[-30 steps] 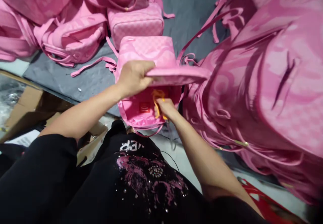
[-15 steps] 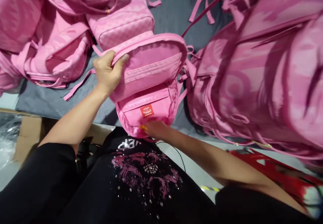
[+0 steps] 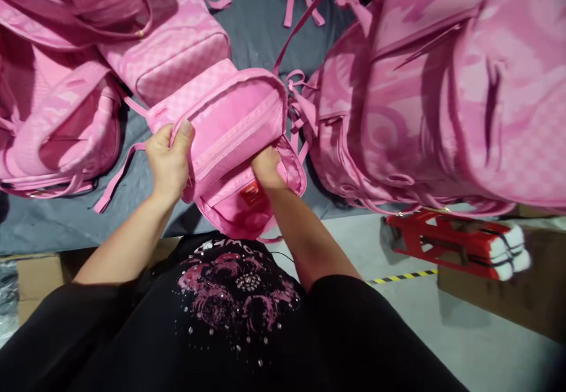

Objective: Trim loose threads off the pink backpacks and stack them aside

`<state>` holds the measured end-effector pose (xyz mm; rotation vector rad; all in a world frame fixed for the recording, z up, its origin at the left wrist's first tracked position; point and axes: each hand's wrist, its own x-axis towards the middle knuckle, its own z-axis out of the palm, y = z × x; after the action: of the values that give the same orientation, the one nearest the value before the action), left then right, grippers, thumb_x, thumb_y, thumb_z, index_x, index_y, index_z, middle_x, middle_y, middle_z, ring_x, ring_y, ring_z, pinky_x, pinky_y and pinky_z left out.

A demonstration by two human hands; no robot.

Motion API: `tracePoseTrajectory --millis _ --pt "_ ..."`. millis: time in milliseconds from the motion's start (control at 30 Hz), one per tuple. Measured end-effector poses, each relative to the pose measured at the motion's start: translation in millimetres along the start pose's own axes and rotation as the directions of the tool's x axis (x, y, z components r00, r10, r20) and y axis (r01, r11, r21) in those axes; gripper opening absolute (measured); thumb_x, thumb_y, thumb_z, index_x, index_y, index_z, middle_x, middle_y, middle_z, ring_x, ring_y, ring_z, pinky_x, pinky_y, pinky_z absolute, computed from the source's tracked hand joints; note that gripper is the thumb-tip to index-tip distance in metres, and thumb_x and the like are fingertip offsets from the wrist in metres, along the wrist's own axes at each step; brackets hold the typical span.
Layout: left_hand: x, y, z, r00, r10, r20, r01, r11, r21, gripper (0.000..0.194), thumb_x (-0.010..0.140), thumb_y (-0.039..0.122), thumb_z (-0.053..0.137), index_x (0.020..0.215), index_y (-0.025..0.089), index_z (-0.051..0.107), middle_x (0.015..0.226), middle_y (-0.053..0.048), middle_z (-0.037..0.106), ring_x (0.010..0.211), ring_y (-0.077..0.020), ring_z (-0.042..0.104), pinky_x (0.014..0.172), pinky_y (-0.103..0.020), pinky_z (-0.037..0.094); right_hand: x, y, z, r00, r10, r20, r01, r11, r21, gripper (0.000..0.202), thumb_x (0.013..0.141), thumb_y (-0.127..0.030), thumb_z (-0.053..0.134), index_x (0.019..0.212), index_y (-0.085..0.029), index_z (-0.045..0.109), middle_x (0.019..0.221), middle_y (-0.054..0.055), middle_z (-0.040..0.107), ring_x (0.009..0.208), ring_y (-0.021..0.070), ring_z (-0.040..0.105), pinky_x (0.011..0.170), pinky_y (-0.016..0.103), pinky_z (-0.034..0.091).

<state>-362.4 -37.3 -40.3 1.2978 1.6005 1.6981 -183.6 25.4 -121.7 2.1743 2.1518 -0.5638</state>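
A grey cloth covers the desk [image 3: 254, 35], crowded with pink bags, and at its near edge, right against the black shirt [image 3: 239, 327], lies the open backpack [image 3: 239, 109]. From where I stand, its mouth gapes toward the wearer, the front panel lifted like a lid. Its long axis runs from the waist outward across the cloth, slanting a little to the wearer's left, with the checkered end pointing away.

The left hand [image 3: 168, 162] is closed on the left edge of that panel, thumb laid along the top, fingers curled under, forearm rising from below. The right hand [image 3: 267, 168] is pushed into the mouth, back uppermost, wrist bent; its fingers are hidden, so I can't tell whether they hold anything. Just below that hand, a red label [image 3: 251, 191] shows on the lining.

A loose strap [image 3: 115, 183] trails to the open backpack's left. Just beyond its far end sits a checkered pink bag [image 3: 181, 62]; farther left lies another pink backpack [image 3: 66, 138]. To its right bulks a large pink backpack [image 3: 411, 103]. Below that, well apart, are a red object with white ends [image 3: 460, 247] and a cardboard box [image 3: 504, 292].
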Motion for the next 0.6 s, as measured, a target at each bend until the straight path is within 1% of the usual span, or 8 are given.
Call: tracePoseTrajectory --millis 100,200,267,333,367,400,467,600 --pt "13 -8 2.6 0.995 0.063 -0.083 -0.061 0.998 0.028 0.062 0.080 0.066 0.061 0.053 0.021 0.027 0.057 0.005 0.019 0.053 -0.0101 0.017 0.049 -0.028 0.018 -16 47 -18 0.977 0.209 -0.037 -0.212 0.969 -0.128 0.040 0.101 -0.034 0.038 0.125 -0.006 0.053 0.110 0.024 0.067 0.106 0.0306 0.066 0.088 0.041 0.050" --pt "24 -16 9.4 0.996 0.047 -0.079 -0.048 0.999 -0.011 0.061 0.079 0.063 0.064 0.055 0.021 0.028 0.059 0.005 0.018 0.055 -0.0099 0.020 0.051 -0.026 0.024 -65 91 -30 0.925 0.350 0.145 -0.315 0.923 -0.221 0.045 0.099 -0.048 0.040 0.118 -0.011 0.057 0.107 0.021 0.068 0.099 0.0305 0.068 0.082 0.039 0.052" --pt "29 -20 14.6 0.998 0.021 -0.065 -0.024 0.999 -0.042 0.059 0.078 0.059 0.068 0.056 0.020 0.029 0.061 0.004 0.019 0.056 -0.0096 0.024 0.053 -0.025 0.028 -101 114 -37 0.824 0.423 0.376 -0.368 0.905 -0.211 0.041 0.095 -0.051 0.048 0.108 -0.014 0.060 0.088 0.016 0.070 0.082 0.0270 0.071 0.070 0.035 0.053" --pt "33 -22 19.8 0.999 0.020 -0.046 -0.022 0.999 -0.050 0.058 0.079 0.056 0.069 0.057 0.020 0.029 0.062 0.004 0.019 0.058 -0.0095 0.027 0.055 -0.025 0.030 -127 131 -41 0.701 0.415 0.580 -0.462 0.884 -0.074 0.035 0.092 -0.049 0.056 0.100 -0.016 0.059 0.065 0.005 0.064 0.056 0.0207 0.065 0.054 0.030 0.050" --pt "34 -23 22.5 0.999 0.025 -0.031 -0.027 0.998 -0.048 0.057 0.079 0.055 0.069 0.057 0.020 0.029 0.062 0.004 0.019 0.058 -0.0096 0.028 0.056 -0.025 0.030 -134 136 -42 0.674 0.395 0.625 -0.532 0.846 0.039 0.033 0.091 -0.049 0.058 0.096 -0.017 0.057 0.056 0.001 0.058 0.045 0.0176 0.059 0.047 0.028 0.047" --pt "35 -23 25.3 0.999 0.030 -0.015 -0.030 0.998 -0.047 0.057 0.080 0.055 0.069 0.057 0.020 0.030 0.063 0.004 0.019 0.059 -0.0097 0.029 0.056 -0.025 0.030 -137 140 -41 0.680 0.377 0.629 -0.594 0.786 0.171 0.033 0.091 -0.051 0.058 0.092 -0.018 0.055 0.051 -0.002 0.053 0.039 0.0154 0.054 0.042 0.026 0.044" --pt "37 -22 30.9 1.000 0.025 0.006 -0.025 0.998 -0.051 0.056 0.080 0.056 0.068 0.059 0.020 0.031 0.063 0.004 0.020 0.059 -0.0099 0.030 0.056 -0.026 0.030 -130 138 -34 0.735 0.366 0.571 -0.652 0.614 0.445 0.036 0.091 -0.054 0.055 0.082 -0.019 0.051 0.047 -0.005 0.047 0.035 0.0139 0.049 0.037 0.025 0.042" --pt "38 -21 40.3 1.000 0.011 0.029 -0.009 0.998 -0.067 0.055 0.080 0.062 0.065 0.062 0.020 0.033 0.064 0.004 0.022 0.059 -0.0099 0.033 0.055 -0.027 0.028 -97 99 6 0.781 0.229 0.581 -0.620 0.176 0.764 0.045 0.096 -0.060 0.038 0.072 -0.022 0.044 0.049 -0.004 0.047 0.039 0.0135 0.050 0.040 0.028 0.048"
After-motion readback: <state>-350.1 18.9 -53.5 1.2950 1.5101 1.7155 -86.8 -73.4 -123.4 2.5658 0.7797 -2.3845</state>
